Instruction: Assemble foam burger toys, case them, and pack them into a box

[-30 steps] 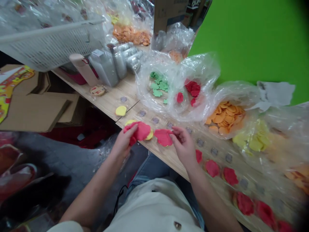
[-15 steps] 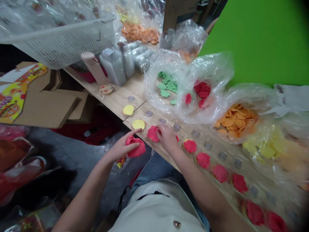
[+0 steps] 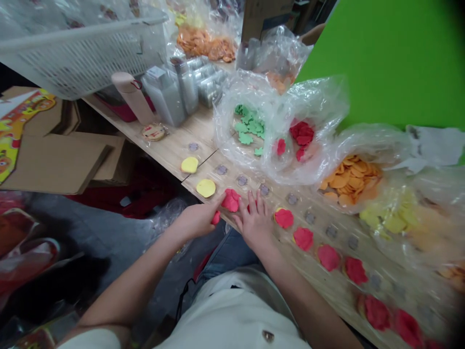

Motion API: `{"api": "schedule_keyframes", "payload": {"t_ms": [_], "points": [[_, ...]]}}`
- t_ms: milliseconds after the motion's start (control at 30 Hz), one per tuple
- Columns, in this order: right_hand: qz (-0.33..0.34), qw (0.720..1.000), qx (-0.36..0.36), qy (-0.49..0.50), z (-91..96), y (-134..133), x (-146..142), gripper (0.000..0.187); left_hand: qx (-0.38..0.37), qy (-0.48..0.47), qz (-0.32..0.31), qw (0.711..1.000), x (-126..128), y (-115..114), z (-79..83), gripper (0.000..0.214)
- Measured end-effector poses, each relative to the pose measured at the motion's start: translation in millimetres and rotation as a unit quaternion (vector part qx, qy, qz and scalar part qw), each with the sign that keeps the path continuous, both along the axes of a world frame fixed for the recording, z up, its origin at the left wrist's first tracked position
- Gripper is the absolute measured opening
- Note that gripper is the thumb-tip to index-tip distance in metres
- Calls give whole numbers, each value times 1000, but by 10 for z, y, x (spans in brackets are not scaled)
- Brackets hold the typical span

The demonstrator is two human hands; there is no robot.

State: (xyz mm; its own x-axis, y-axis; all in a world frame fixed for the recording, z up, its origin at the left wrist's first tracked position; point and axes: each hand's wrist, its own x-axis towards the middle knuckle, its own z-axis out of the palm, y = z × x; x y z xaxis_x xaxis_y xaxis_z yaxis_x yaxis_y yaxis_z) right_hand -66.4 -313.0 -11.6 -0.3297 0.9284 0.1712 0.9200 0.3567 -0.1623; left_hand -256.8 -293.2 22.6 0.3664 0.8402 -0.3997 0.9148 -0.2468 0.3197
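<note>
My left hand (image 3: 198,220) is closed around red foam pieces (image 3: 215,218), of which only a small edge shows below the fingers. Its fingertips reach the left side of a wavy-edged red foam piece (image 3: 231,200) lying on the table. On the other side of that piece, my right hand (image 3: 257,220) rests with fingers spread, partly covering another red piece. Left of the hands lie a yellow foam disc (image 3: 206,188) and a second yellow disc (image 3: 189,165). More red pieces on yellow discs, such as this red piece (image 3: 284,218), run in a row to the right.
Small clear-and-grey bits (image 3: 264,189) line the wooden table (image 3: 203,126). Behind them are plastic bags of green pieces (image 3: 250,123), red pieces (image 3: 302,133), orange discs (image 3: 354,179) and yellow discs (image 3: 395,218). A pink bottle (image 3: 132,97) and white basket (image 3: 83,58) stand at the back left.
My left hand has moved right and turned, so its red pieces are mostly hidden. My right hand has let go of the red piece and spread its fingers slightly to the right.
</note>
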Motion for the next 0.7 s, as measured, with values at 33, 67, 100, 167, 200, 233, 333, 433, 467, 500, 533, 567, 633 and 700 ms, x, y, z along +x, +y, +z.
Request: {"api": "schedule_keyframes", "payload": {"t_ms": [33, 67, 100, 167, 200, 233, 333, 433, 467, 500, 533, 567, 633, 700], "points": [[3, 1000, -2, -4, 5, 11, -9, 48, -2, 11, -9, 1000, 14, 3, -10, 88], [8, 1000, -4, -7, 17, 25, -16, 48, -4, 19, -17, 1000, 28, 6, -16, 90], [12, 1000, -5, -10, 33, 37, -21, 48, -5, 24, -24, 999, 39, 8, -19, 91], [17, 1000, -4, -10, 73, 45, -23, 47, -5, 25, -33, 999, 46, 8, -9, 91], [16, 1000, -4, -9, 94, 37, -22, 48, -3, 23, -38, 999, 41, 6, 4, 91], [14, 1000, -4, -6, 113, 21, -22, 47, 2, 19, -42, 999, 30, 4, 21, 90], [20, 1000, -17, -2, 152, -48, -31, 45, 27, 6, -52, 998, -17, 13, 79, 87], [26, 999, -33, -3, 169, -84, -50, 43, 26, 16, -55, 998, -28, 66, 87, 87], [25, 999, -35, -3, 173, -79, -55, 43, 14, 25, -58, 998, -17, 89, 72, 87], [22, 999, -35, -2, 176, -63, -59, 42, 3, 33, -63, 997, 0, 110, 52, 86], [20, 999, -32, 0, 177, -38, -61, 42, -5, 40, -67, 997, 22, 126, 29, 86], [16, 999, -28, 1, 173, -6, -61, 42, -9, 45, -72, 996, 45, 137, 8, 88], [11, 1000, -16, 2, 149, 70, -55, 44, -12, 50, -76, 996, 82, 139, -12, 91], [15, 1000, -12, -4, 106, 140, -39, 47, -15, 51, -69, 996, 81, 118, 14, 93]]}}
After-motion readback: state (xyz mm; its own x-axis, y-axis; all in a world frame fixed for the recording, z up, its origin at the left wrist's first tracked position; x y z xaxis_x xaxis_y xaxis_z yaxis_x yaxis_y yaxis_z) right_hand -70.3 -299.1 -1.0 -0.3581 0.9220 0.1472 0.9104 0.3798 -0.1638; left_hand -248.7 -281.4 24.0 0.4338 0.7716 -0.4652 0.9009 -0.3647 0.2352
